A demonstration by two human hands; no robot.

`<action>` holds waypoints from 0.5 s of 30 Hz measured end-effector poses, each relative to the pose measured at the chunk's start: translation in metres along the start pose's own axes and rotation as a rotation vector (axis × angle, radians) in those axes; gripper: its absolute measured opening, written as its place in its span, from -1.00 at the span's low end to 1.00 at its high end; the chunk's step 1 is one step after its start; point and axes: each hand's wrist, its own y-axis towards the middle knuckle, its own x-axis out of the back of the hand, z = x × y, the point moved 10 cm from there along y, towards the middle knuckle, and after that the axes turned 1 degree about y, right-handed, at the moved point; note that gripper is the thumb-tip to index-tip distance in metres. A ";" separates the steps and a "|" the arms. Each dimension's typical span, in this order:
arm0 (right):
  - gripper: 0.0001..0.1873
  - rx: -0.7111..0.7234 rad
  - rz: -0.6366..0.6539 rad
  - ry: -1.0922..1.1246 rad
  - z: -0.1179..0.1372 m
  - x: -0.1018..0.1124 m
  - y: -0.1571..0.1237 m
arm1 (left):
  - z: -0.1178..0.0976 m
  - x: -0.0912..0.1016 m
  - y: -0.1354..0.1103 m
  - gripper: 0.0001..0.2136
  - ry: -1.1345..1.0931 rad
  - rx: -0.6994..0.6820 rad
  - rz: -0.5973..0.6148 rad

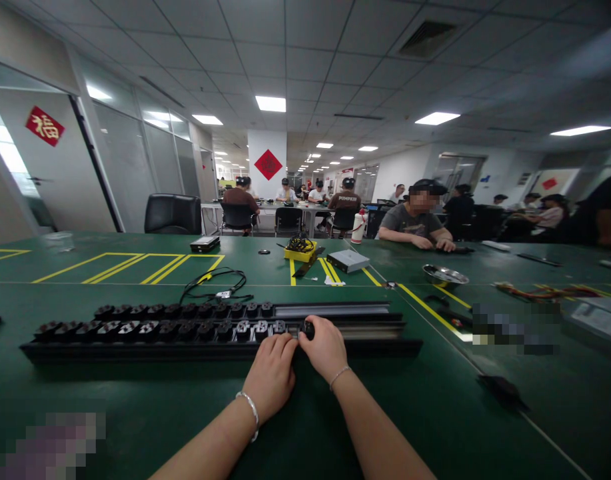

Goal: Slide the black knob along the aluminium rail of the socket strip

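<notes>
Long black power-strip rails [220, 347] lie side by side across the green table [135, 407] in front of me. Several black socket modules [150, 327] fill their left and middle parts; the right parts are bare channel [355, 321]. My left hand [271, 375] rests on the nearest rail with its fingers curled down onto it, beside the last seated modules. My right hand [325, 347] touches it from the right, fingers pinched on a small black socket module [308, 328] at the end of the filled row. A bracelet is on each wrist.
A black cable [215, 283] lies behind the rails. Farther back are a yellow tray [300, 250], a grey box [348, 260] and a metal dish [444, 275]. A person [416, 223] sits at the table on the right; others sit at far tables.
</notes>
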 end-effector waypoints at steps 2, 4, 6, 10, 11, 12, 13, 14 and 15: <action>-0.69 0.003 0.000 -0.002 0.000 0.000 0.000 | 0.000 0.000 0.000 -0.52 -0.004 0.002 0.007; -0.69 0.006 -0.005 -0.001 0.001 0.001 0.000 | 0.000 0.000 0.000 -0.53 -0.003 0.002 0.008; -0.69 0.004 -0.006 -0.004 0.001 0.001 0.000 | 0.000 0.000 0.000 -0.53 -0.001 -0.001 0.007; -0.69 -0.003 0.000 -0.020 0.000 0.000 0.000 | 0.000 -0.001 -0.001 -0.52 0.007 -0.008 0.005; -0.69 -0.003 0.001 -0.022 0.000 -0.001 0.001 | -0.001 -0.001 -0.001 -0.53 0.011 -0.010 0.006; -0.69 -0.006 0.002 -0.021 -0.001 -0.001 0.001 | -0.001 -0.001 -0.001 -0.52 0.015 -0.011 0.008; -0.70 -0.008 0.002 -0.021 -0.002 -0.002 0.001 | -0.001 -0.002 -0.001 -0.52 0.019 -0.011 0.010; -0.70 -0.012 0.003 -0.019 -0.003 -0.002 0.001 | 0.000 -0.002 -0.002 -0.52 0.022 -0.010 0.013; -0.71 -0.015 0.005 -0.017 -0.004 -0.002 0.001 | 0.000 -0.002 -0.002 -0.51 0.025 -0.008 0.015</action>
